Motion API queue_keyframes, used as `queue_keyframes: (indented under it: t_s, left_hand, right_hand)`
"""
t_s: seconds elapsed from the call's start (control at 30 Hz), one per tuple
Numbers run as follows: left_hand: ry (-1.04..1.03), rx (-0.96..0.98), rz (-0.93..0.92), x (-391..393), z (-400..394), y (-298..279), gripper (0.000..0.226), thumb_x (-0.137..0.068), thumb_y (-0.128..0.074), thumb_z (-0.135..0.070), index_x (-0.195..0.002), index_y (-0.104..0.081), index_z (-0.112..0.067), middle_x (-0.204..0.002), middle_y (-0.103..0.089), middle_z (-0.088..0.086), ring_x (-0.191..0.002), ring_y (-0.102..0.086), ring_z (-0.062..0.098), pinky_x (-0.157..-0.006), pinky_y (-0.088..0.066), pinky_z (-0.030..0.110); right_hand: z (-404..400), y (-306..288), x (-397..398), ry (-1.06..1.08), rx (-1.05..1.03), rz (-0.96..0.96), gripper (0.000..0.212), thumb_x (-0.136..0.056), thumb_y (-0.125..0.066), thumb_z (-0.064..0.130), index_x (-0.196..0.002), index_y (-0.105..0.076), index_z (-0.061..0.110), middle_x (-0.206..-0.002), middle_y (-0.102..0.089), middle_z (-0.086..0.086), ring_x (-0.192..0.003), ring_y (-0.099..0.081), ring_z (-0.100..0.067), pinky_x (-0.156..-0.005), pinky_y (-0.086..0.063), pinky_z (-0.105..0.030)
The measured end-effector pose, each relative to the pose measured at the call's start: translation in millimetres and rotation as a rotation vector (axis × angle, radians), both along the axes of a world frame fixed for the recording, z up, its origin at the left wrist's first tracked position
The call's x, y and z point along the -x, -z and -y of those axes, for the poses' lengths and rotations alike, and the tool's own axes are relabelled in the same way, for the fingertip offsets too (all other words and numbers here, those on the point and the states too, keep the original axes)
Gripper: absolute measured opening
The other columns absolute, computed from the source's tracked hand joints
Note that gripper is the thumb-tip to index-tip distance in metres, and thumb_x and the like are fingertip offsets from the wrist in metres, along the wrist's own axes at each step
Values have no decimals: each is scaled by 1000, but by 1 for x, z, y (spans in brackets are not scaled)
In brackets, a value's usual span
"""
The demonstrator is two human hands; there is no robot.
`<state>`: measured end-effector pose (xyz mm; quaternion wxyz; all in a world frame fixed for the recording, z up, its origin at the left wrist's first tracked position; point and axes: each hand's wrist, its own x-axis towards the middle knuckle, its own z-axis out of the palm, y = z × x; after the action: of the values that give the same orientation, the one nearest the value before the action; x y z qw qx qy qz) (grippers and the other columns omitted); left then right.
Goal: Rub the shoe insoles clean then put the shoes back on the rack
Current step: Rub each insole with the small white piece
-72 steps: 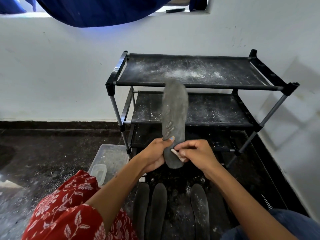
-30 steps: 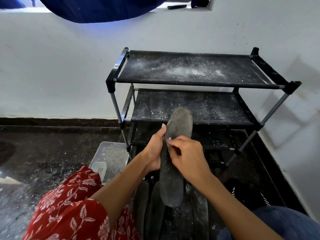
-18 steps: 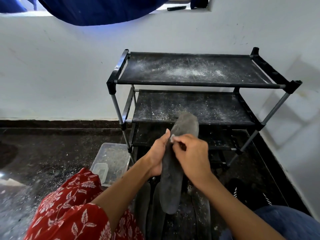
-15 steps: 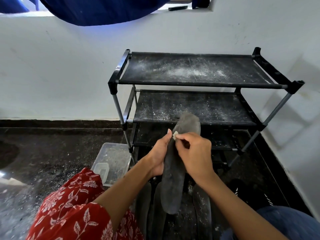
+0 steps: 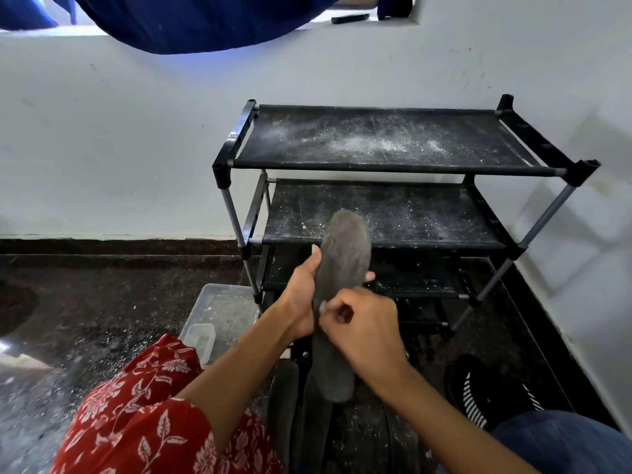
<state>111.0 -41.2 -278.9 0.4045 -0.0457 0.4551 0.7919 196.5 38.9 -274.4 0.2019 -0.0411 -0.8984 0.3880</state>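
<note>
A grey insole (image 5: 343, 265) stands nearly upright in front of the black shoe rack (image 5: 376, 165). My left hand (image 5: 302, 292) grips its left edge, fingers wrapped behind it. My right hand (image 5: 362, 323) pinches a small pale rubbing piece (image 5: 323, 306) against the insole's middle. More dark insoles (image 5: 284, 398) lie flat on the floor below my hands. A black shoe with white stripes (image 5: 478, 388) sits on the floor at the right.
The rack's shelves are dusted with white powder and hold no shoes. A clear plastic tub (image 5: 219, 309) with a small container (image 5: 200, 336) stands left of the rack. A white wall closes in on the right. Blue cloth (image 5: 205, 22) hangs overhead.
My right hand slid down the insole from near its top to its middle. Before that, the insole was lowered from in front of the top shelf.
</note>
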Motion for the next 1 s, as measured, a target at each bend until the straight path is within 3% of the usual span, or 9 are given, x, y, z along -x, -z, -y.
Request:
queue_keyframes:
  t_s: [0.07, 0.1, 0.23, 0.4, 0.53, 0.63, 0.77, 0.9, 1.0]
  left_hand:
    - [81, 83, 17, -9, -5, 4, 67, -95, -22, -60, -95, -64, -7, -74, -72, 11, -64, -69, 19, -60, -56, 25]
    - [130, 99, 30, -14, -7, 6, 66, -93, -24, -62, -96, -64, -9, -75, -72, 11, -66, -70, 20, -62, -57, 29]
    - [300, 44, 74, -21, -9, 15, 73, -89, -25, -68, -111, -63, -10, -92, -68, 17, -81, -66, 32, -80, -47, 62]
    - [383, 26, 87, -23, -9, 14, 75, -86, -26, -70, -110, -63, -8, -89, -66, 15, -77, -62, 29, -83, -45, 61]
    - [300, 88, 91, -21, -8, 9, 71, -87, -29, -69, -118, -60, -14, -113, -64, 23, -106, -59, 42, -77, -49, 61]
    - [253, 111, 74, -22, -7, 9, 71, -88, -24, -70, -111, -63, -15, -97, -69, 18, -87, -66, 35, -71, -53, 56]
    - [379, 147, 26, -25, -8, 12, 87, -85, -16, -74, -110, -60, -3, -74, -65, 16, -65, -57, 26, -72, -53, 55]
    - [492, 128, 0, -28, -12, 11, 92, -83, -9, -75, -106, -63, -4, -86, -68, 14, -65, -57, 23, -70, -55, 50]
    - [458, 169, -15, -27, -11, 8, 90, -77, -16, -79, -104, -62, -6, -69, -67, 12, -62, -59, 23, -70, -55, 52]
  right_hand:
    - [-13, -1, 11, 76, -14, -32, 8, -63, -71, 9, -68, -70, 15, -68, -67, 2, -58, -61, -15, -61, -45, -24]
    - [-19, -1, 16, 113, -7, -28, 7, -65, -72, 10, -70, -71, 15, -68, -68, 1, -58, -62, -15, -61, -46, -24]
    - [-44, -7, 26, 247, 52, -143, 8, -69, -71, 6, -71, -71, 13, -68, -66, 6, -60, -59, -5, -63, -46, -16]
    - [-54, -4, 30, 271, 20, -170, 17, -82, -65, 8, -97, -73, 10, -91, -67, -1, -78, -59, -6, -79, -37, 0]
    - [-36, 4, 26, 71, 9, -132, 14, -84, -66, 9, -94, -74, 11, -92, -70, 0, -85, -63, -7, -81, -44, -10]
    - [-32, 3, 24, 12, 84, -92, 14, -81, -67, 5, -93, -75, 10, -90, -69, 2, -81, -62, -2, -77, -44, -4]
    - [-47, -1, 28, 81, -26, -115, 11, -81, -67, 8, -87, -75, 12, -86, -68, 0, -81, -63, -11, -79, -49, -21]
    - [-62, -2, 29, 234, -78, -95, 13, -83, -63, 7, -90, -74, 11, -89, -68, -2, -82, -64, -13, -79, -44, -15]
    - [-48, -1, 26, 127, -58, -148, 11, -79, -67, 6, -85, -75, 12, -83, -68, 1, -77, -63, -10, -77, -48, -18]
